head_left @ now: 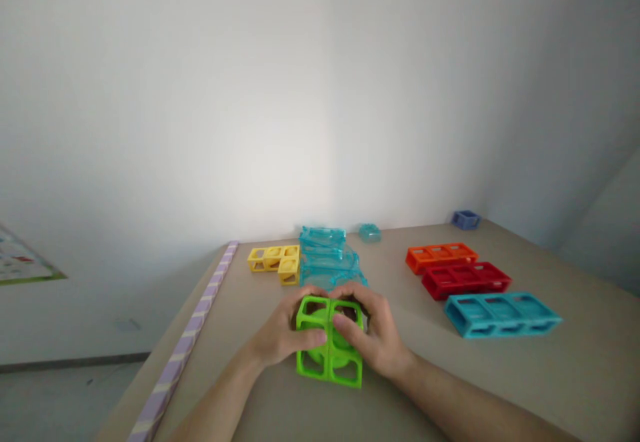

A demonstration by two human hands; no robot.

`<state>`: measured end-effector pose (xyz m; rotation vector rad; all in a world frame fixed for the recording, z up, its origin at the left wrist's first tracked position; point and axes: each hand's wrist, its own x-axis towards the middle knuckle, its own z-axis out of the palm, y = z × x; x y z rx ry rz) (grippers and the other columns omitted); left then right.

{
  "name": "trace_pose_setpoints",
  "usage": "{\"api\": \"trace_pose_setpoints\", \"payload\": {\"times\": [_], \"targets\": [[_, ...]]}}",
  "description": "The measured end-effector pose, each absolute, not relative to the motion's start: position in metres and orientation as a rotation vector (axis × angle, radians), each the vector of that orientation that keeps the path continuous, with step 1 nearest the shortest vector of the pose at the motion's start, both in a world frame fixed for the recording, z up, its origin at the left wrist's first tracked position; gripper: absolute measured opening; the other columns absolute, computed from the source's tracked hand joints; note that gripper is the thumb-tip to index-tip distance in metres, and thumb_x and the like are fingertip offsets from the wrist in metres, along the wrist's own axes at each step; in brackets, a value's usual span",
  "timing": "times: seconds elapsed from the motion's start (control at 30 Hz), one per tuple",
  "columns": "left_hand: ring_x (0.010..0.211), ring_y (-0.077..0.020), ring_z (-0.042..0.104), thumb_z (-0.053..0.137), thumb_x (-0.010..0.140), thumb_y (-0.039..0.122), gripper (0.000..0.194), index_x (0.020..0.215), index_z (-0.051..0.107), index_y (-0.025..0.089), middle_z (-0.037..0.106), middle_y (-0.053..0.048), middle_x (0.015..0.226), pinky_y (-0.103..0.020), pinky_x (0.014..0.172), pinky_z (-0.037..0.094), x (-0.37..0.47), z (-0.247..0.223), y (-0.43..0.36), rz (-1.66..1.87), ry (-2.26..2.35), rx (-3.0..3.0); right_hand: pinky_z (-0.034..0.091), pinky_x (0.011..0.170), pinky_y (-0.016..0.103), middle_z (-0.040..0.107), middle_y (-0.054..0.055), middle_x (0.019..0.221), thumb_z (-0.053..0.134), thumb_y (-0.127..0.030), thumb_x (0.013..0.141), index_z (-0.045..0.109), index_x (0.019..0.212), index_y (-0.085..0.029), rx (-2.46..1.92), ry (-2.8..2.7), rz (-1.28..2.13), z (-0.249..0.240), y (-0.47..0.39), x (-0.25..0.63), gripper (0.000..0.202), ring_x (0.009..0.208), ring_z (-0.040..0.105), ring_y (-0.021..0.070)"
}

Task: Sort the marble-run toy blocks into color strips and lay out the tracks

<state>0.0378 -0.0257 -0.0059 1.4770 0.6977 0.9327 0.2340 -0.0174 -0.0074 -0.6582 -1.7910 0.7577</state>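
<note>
A bright green block of hollow cube frames (330, 362) is held up in front of me over the table. My left hand (281, 335) grips its left side, thumb across the front face and fingers behind. On the opposite side, my right hand (377, 335) holds it the same way, its thumb near the upper middle. Both sets of fingers are partly hidden behind the block. Just beyond my hands lie clear teal plastic pieces (325, 255), stacked or heaped together. To their left sits a yellow L-shaped cube block (275, 259).
On the right of the table (590, 369) lie an orange block (440, 257), a red block (467, 279) and a teal block (503, 314). A small blue block (466, 220) and a small clear teal piece (370, 233) are near the wall. Purple striped trim (195, 322) runs along the left edge.
</note>
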Motion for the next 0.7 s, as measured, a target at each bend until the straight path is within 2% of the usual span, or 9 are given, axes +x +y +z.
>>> {"api": "trace_pose_setpoints", "payload": {"times": [0.2,0.3,0.4,0.47,0.53,0.6,0.7], "targets": [[0.094,-0.0203,0.058,0.082,0.063,0.027,0.058,0.115,0.057,0.018,0.061,-0.004,0.102,-0.029,0.081,0.046,0.032,-0.009,-0.025,0.782,0.622,1.524,0.04,0.059,0.029,0.059,0.004,0.074,0.069,-0.038,0.072,0.064,0.099,-0.017,-0.34,-2.049,0.604,0.001,-0.012,0.241,0.035,0.066,0.053,0.0181],[0.096,-0.0232,0.059,0.085,0.06,0.03,0.064,0.116,0.056,0.018,0.062,-0.006,0.105,-0.034,0.084,0.046,0.034,-0.009,-0.026,0.667,0.537,1.42,0.041,0.058,0.03,0.06,0.006,0.075,0.069,-0.035,0.071,0.066,0.1,-0.016,-0.296,-2.099,0.627,0.002,-0.012,0.246,0.035,0.065,0.053,0.0188],[0.096,-0.025,0.06,0.086,0.055,0.044,0.074,0.119,0.058,0.019,0.063,-0.008,0.106,-0.039,0.089,0.046,0.038,-0.01,-0.028,0.612,0.464,1.331,0.045,0.063,0.032,0.064,0.007,0.079,0.067,-0.036,0.075,0.068,0.099,-0.017,-0.335,-1.93,0.762,-0.002,-0.014,0.246,0.03,0.07,0.058,0.0203],[0.094,-0.0246,0.06,0.077,0.061,0.06,0.072,0.117,0.061,0.018,0.064,-0.01,0.105,-0.04,0.089,0.046,0.039,-0.013,-0.028,0.662,0.445,1.315,0.047,0.063,0.031,0.067,0.006,0.08,0.061,-0.04,0.082,0.068,0.098,-0.018,-0.458,-1.597,0.971,-0.004,-0.015,0.244,0.028,0.07,0.06,0.0198],[0.087,-0.023,0.06,0.059,0.069,0.074,0.072,0.111,0.065,0.015,0.065,-0.012,0.1,-0.036,0.081,0.047,0.04,-0.016,-0.027,0.701,0.446,1.355,0.046,0.057,0.028,0.067,0.004,0.073,0.057,-0.044,0.086,0.068,0.093,-0.018,-0.569,-1.21,1.181,-0.004,-0.014,0.24,0.029,0.064,0.061,0.0181],[0.074,-0.019,0.057,0.045,0.072,0.081,0.08,0.108,0.066,0.012,0.064,-0.012,0.087,-0.031,0.069,0.044,0.04,-0.018,-0.026,0.675,0.462,1.43,0.044,0.05,0.027,0.064,0.002,0.062,0.059,-0.051,0.083,0.067,0.081,-0.017,-0.618,-0.946,1.316,-0.001,-0.011,0.238,0.034,0.056,0.06,0.0176],[0.057,-0.0113,0.041,0.041,0.071,0.083,0.088,0.109,0.066,0.008,0.054,-0.003,0.067,-0.024,0.055,0.031,0.042,-0.016,-0.025,0.599,0.502,1.539,0.043,0.045,0.026,0.06,0.0,0.054,0.066,-0.058,0.074,0.062,0.069,-0.018,-0.673,-0.779,1.317,0.005,-0.001,0.242,0.041,0.051,0.058,0.0177]]}}
